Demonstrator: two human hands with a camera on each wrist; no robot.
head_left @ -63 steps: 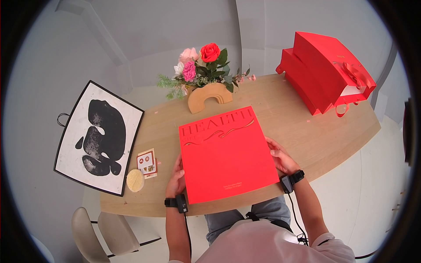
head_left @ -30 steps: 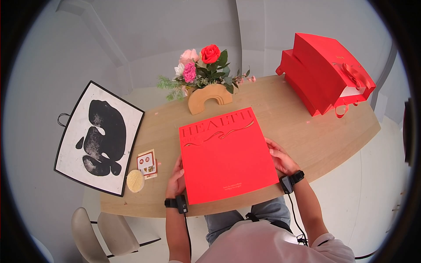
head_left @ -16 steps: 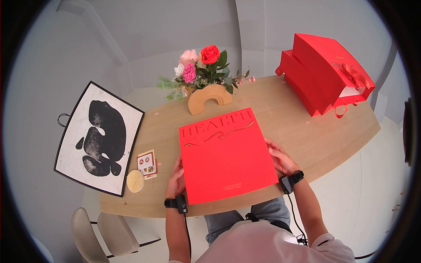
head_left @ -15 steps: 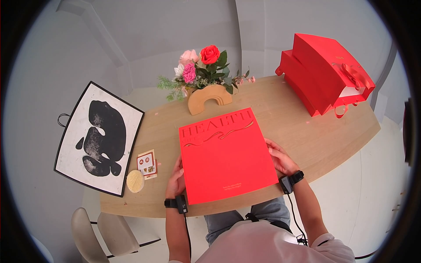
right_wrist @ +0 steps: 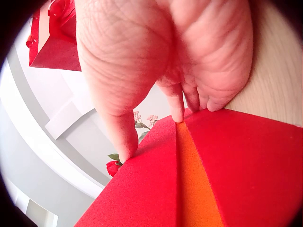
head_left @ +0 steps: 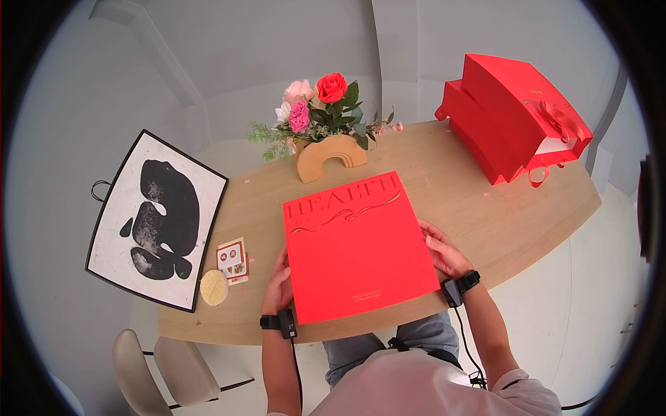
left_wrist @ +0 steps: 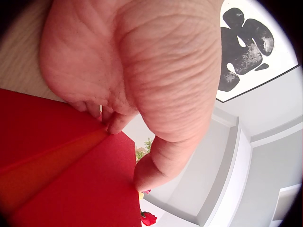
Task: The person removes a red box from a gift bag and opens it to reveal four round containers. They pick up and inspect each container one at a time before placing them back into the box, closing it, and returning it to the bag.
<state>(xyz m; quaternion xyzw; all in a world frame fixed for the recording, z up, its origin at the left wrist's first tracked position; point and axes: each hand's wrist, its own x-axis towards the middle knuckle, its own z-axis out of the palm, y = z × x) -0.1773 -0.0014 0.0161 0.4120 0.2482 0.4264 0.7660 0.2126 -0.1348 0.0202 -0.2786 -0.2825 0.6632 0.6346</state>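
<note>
A large, flat red gift box [head_left: 361, 253] with embossed "HEALTH" lettering and a wavy gold line lies on the wooden table [head_left: 513, 229]. My left hand [head_left: 278, 283] holds its left side and my right hand [head_left: 447, 253] its right side. In the left wrist view, the thumb of my left hand [left_wrist: 128, 61] touches the upper red part, with a fingertip at the orange band [left_wrist: 52, 165] between upper and lower red parts. The right wrist view shows my right hand [right_wrist: 165, 52] likewise, a fingertip at the top of that orange band [right_wrist: 199, 189].
Flowers [head_left: 319, 104] in an arched tan vase [head_left: 329, 158] stand behind the box. Red gift bags [head_left: 513, 118] stand at the back right. To the left are a framed black-and-white picture [head_left: 156, 222], small cards [head_left: 232, 260] and a round pale pad [head_left: 214, 287].
</note>
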